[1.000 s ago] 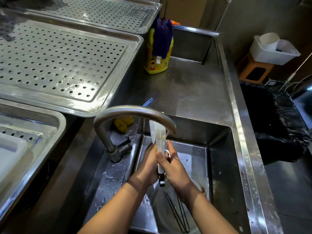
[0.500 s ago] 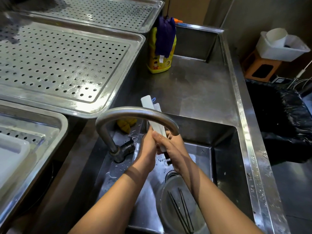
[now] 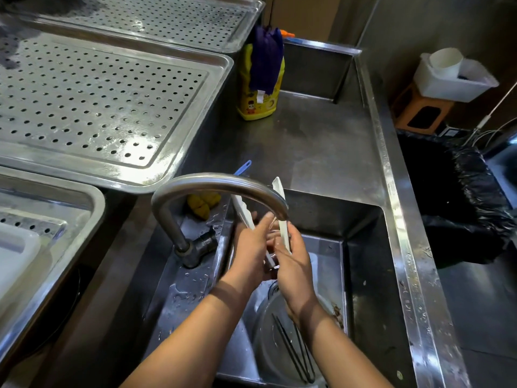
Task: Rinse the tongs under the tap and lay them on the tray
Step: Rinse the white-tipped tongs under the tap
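White plastic tongs (image 3: 280, 196) are held over the sink (image 3: 361, 275), their two arms spread apart in a V under the curved steel tap (image 3: 212, 182). My left hand (image 3: 249, 252) grips the left arm and my right hand (image 3: 293, 264) grips the right arm, fingers meeting near the spout's mouth. The hinge end points down between my palms and is mostly hidden. A large perforated steel tray (image 3: 100, 102) lies to the upper left, above counter level.
A glass bowl (image 3: 268, 340) holding dark chopsticks (image 3: 293, 351) sits in the sink below my wrists. A yellow detergent bottle (image 3: 258, 79) with a purple cloth stands on the counter behind. A yellow sponge (image 3: 202, 204) lies by the tap. A black-lined bin (image 3: 458, 203) stands right.
The tongs went from closed and upright to tilted left, and now their arms are spread apart, one in each hand. My hands rose slightly toward the spout.
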The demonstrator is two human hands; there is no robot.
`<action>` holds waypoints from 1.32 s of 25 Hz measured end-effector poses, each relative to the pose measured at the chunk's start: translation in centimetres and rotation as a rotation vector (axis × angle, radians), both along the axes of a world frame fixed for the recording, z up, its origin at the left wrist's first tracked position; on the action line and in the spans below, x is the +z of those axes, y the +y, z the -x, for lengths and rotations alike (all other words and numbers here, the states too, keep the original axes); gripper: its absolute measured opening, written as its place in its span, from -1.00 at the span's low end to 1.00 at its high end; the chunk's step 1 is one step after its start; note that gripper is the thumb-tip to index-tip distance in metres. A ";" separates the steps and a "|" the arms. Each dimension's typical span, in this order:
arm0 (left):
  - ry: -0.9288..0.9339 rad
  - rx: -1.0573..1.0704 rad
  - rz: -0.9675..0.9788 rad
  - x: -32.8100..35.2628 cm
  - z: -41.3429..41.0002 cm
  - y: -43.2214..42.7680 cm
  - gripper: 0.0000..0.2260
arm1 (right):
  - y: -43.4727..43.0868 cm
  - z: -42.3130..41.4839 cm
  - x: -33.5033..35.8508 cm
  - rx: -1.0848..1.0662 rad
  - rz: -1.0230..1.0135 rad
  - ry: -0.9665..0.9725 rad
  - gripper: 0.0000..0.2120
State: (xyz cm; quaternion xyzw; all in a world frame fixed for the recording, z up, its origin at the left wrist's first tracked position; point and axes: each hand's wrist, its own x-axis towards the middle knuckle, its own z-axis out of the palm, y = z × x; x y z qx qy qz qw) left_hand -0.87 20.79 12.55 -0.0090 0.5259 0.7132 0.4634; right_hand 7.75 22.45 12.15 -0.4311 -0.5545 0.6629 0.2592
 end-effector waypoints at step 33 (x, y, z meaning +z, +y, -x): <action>-0.261 0.094 -0.327 2.1 6.6 0.3 -0.70 | 3.0 -0.7 1.7 0.352 -0.425 -0.512 -0.18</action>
